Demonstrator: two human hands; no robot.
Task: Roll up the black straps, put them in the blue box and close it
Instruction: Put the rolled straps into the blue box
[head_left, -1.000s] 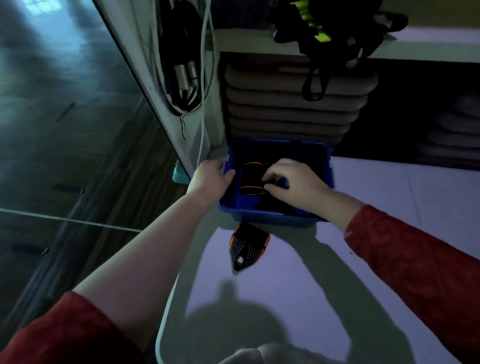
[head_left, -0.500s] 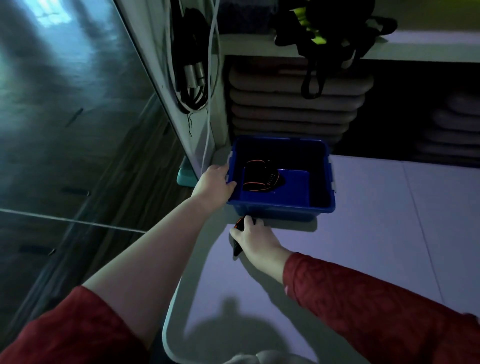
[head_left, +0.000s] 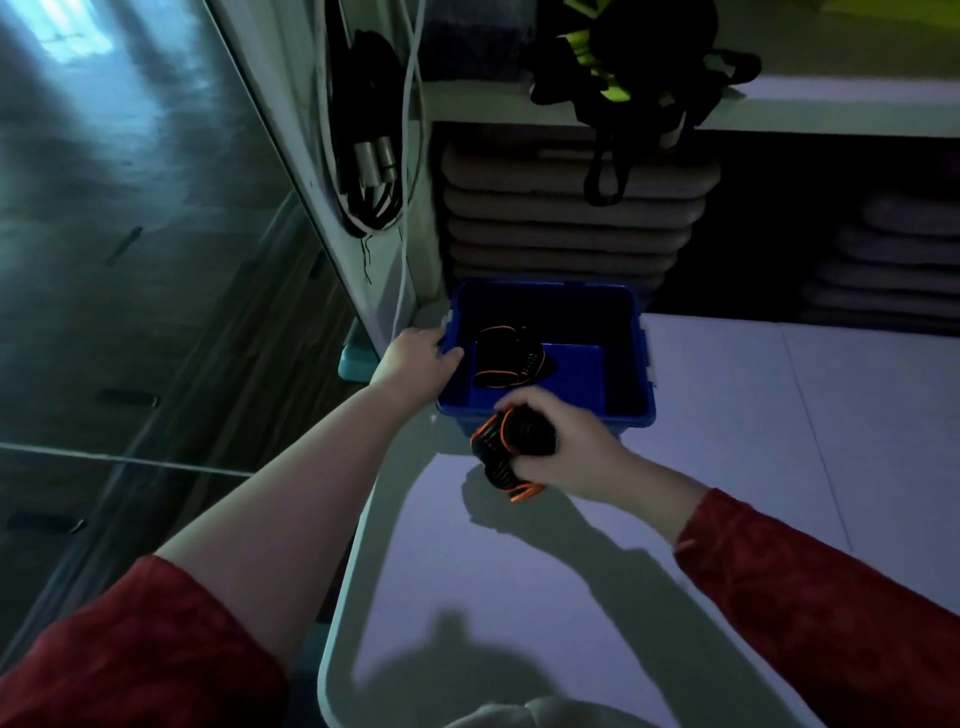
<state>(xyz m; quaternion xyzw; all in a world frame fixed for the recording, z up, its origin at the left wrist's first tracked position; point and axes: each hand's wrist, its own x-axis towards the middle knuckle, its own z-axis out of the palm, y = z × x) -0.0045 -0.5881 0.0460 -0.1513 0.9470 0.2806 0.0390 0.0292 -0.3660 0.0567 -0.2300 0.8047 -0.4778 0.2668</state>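
The blue box (head_left: 631, 358) stands open at the far end of the white table, near the shelf. Inside it, at the left, lies a rolled black strap with orange edges (head_left: 506, 356). My left hand (head_left: 418, 361) grips the box's left rim. My right hand (head_left: 566, 441) is closed around a second black strap with orange edges (head_left: 506, 449), held just above the table in front of the box's near wall, with one end hanging down. No lid is in sight.
The white table (head_left: 597, 597) stretches toward me, its left edge rounded. Behind the box are stacked beige cushions (head_left: 571, 208) under a shelf with black and yellow gear (head_left: 623, 67). Cables (head_left: 369, 156) hang on the panel to the left. Dark floor lies left of the table.
My right hand left the box, reached to the strap lying on the table in front of it and has lifted it. The left hand stays on the box rim.
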